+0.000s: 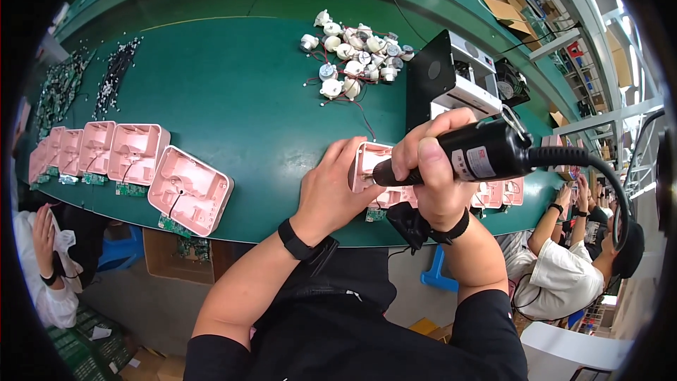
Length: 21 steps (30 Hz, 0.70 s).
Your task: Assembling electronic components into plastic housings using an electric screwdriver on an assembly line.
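My right hand [441, 180] is closed around a black corded electric screwdriver [486, 152], held nearly level with its tip pointing left into a pink plastic housing [363, 159]. That housing lies on the green table in front of me, partly hidden by my hands and the tool. My left hand [328, 190] grips the housing's left side, with the thumb near the screwdriver's tip. A green circuit board [376, 216] shows at the housing's near edge. Whether the bit touches a screw cannot be seen.
A row of pink housings [190, 187] with circuit boards runs along the left. White motor-like parts with red wires [352, 56] lie in a heap at the back. A black and white machine [458, 74] stands at the back right. Co-workers sit at both sides; more housings [497, 194] lie right.
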Available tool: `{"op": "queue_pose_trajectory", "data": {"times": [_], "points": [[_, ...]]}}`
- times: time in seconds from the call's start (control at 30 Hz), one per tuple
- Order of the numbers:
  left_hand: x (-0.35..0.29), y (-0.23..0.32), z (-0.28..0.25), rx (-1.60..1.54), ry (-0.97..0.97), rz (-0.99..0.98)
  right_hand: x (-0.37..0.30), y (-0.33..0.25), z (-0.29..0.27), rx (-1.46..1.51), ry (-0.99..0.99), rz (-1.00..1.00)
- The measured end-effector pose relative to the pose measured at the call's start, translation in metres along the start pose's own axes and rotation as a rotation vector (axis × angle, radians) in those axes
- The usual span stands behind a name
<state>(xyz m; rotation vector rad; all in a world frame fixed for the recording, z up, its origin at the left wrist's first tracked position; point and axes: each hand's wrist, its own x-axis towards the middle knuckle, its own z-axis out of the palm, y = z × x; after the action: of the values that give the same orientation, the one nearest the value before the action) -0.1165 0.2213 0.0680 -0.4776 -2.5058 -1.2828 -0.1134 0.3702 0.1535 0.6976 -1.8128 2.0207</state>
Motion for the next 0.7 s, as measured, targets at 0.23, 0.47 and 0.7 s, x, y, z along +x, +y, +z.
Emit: {"op": "queue_pose_trajectory", "data": {"times": [0.23, 0.47, 0.7], "points": [[-0.001, 0.0, 0.002, -0.007, 0.035, 0.02, -0.009, 0.012, 0.004, 0.001, -0.017, -0.079], [0.003, -0.001, -0.004, 0.016, 0.024, 0.024, 0.005, 0.003, 0.009, -0.065, -0.023, -0.121], [-0.012, 0.025, -0.026, -0.011, 0.059, 0.014, 0.005, -0.044, 0.005, 0.184, 0.212, -0.122]]}}
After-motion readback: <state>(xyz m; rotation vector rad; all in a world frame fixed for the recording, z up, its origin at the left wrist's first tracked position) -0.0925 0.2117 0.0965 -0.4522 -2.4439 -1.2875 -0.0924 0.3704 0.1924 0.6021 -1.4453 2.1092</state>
